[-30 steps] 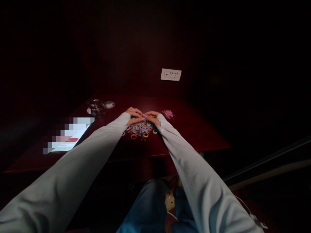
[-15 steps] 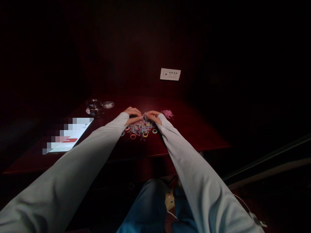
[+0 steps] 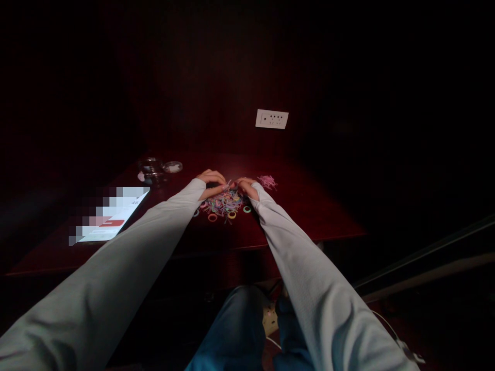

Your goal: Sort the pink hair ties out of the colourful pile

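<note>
A mixed pile of thin pastel strands (image 3: 222, 203) lies on the dark red table, with small coloured rings, like hair ties, among it and along its near edge. Over the pile's far left side, my left hand (image 3: 211, 181) pinches a thin pale purple strand (image 3: 228, 184) between thumb and fingers. Just across from it, my right hand (image 3: 247, 187) is at the far right side of the pile, its fingers curled in; whatever they hold is too small to make out. Beyond the right hand sits a separate little heap of pink strands (image 3: 267, 181).
At the back left stand a clear jar (image 3: 151, 167) and a round clear lid (image 3: 172, 167). A lit tablet or phone (image 3: 116, 221), partly pixelated, lies on the left. The table (image 3: 309, 211) meets a dark wall with a white socket plate (image 3: 271, 119).
My right hand has drawn slightly away from the left, and its fingers have curled. The left hand stays in place, with the pale strand now showing at its fingertips.
</note>
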